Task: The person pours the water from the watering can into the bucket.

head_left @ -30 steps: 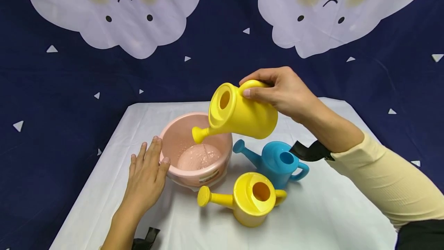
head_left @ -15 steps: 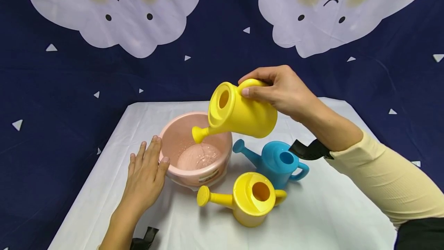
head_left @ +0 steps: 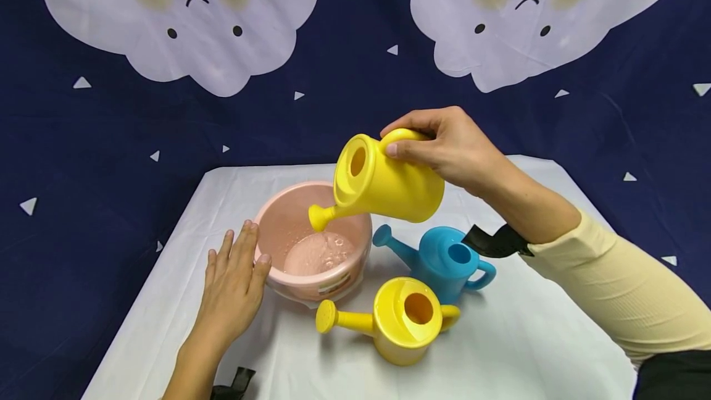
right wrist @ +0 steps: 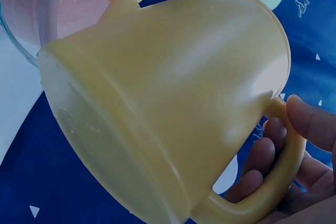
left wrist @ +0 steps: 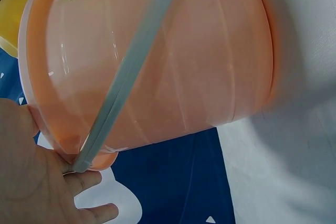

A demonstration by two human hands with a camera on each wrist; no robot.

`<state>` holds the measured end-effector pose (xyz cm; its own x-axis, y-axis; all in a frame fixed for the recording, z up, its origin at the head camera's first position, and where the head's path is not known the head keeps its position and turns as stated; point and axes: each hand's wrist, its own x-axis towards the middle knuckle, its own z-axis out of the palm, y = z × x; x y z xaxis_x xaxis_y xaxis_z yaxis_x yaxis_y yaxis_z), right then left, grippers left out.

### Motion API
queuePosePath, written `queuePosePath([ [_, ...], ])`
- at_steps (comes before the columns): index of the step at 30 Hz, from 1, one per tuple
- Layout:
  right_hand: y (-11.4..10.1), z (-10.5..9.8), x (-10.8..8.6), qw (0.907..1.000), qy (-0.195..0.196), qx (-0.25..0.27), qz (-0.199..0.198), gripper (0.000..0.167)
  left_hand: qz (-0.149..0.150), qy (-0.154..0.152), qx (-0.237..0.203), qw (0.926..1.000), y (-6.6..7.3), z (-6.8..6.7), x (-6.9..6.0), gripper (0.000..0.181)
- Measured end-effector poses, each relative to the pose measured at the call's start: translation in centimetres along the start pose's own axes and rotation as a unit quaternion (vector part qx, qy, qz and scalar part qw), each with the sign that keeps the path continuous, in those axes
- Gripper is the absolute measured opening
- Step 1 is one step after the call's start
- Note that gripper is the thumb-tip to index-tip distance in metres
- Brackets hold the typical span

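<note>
My right hand (head_left: 463, 150) grips the handle of a yellow watering can (head_left: 397, 187), tilted so its spout head hangs over the mouth of a pink bucket (head_left: 272, 208). Fingers and thumb wrap that handle (right wrist: 262, 203) in the right wrist view. Rippled water with bubbles (head_left: 319, 254) lies in the bottom of the bucket. At the bucket's left side, my left hand (head_left: 233, 292) rests against the rim with straight fingers. The left wrist view shows the bucket's grey carrying handle (left wrist: 128, 72) hanging down its outer wall, close to the fingers.
A second yellow watering can (head_left: 404, 344) stands upright in front of the bucket, its spout pointing left. Behind it a blue watering can (head_left: 441, 267) stands upright to the bucket's right. A white cloth (head_left: 522, 350) covers the table; a dark blue backdrop (head_left: 355, 122) hangs behind.
Both hands and the tilted watering can stay almost in place. Ripples and bubbles on the water in the bucket have shifted.
</note>
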<state>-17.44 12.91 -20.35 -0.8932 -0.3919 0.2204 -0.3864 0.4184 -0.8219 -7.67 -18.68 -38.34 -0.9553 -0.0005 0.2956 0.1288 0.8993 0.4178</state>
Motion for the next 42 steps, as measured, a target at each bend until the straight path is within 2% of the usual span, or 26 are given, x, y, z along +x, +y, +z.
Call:
queuePosePath([
  [42,-0.05,0.51,0.15,0.9999,-0.007,-0.005,-0.012,0.023,0.000,0.006,-0.006,1.0000,-0.12,0.31,-0.01,0.057],
])
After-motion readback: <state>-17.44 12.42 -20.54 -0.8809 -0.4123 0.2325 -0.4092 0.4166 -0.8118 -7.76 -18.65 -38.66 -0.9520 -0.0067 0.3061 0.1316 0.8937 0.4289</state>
